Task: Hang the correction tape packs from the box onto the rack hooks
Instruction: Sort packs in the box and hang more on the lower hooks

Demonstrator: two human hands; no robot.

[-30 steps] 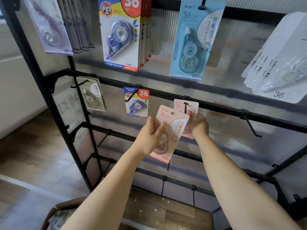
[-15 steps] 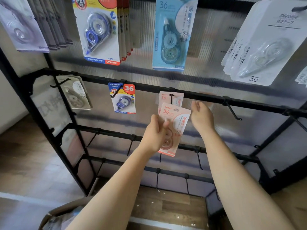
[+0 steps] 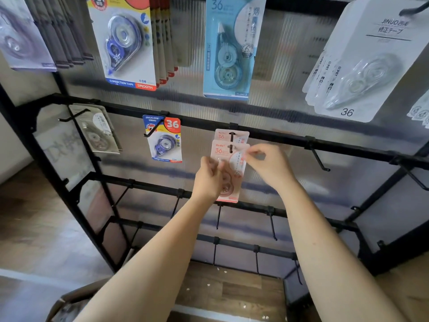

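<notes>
**Pink pack at the hook, both hands on it**

Both of your hands are up at the middle rail of the black rack (image 3: 76, 182). Your left hand (image 3: 207, 180) grips the front pink correction tape pack (image 3: 228, 163) along its lower left edge, fingers curled round the card and thumb on its face. Your right hand (image 3: 270, 166) pinches the same pack at its upper right edge, thumb and fingertips closed together on the card. The two hands sit close, one on either side of the pack.

The pack stands upright with its top slot at the tip of the hook (image 3: 231, 142); whether the hook has passed through the slot cannot be told. Directly behind it, a second pink pack (image 3: 241, 135) hangs from the same hook, its top showing above the one you hold.

To the left on the same rail hangs a small blue pack marked 36 (image 3: 166, 140), and further left a grey pack (image 3: 99, 131). The rail above carries a large blue and yellow pack (image 3: 123, 43), a light blue pack (image 3: 229, 49) and a fan of white packs (image 3: 362, 66). A bare hook (image 3: 319, 159) juts out to the right of your hands. The cardboard box (image 3: 69, 305) shows at the bottom left corner, on the wood floor (image 3: 30, 228).
</notes>
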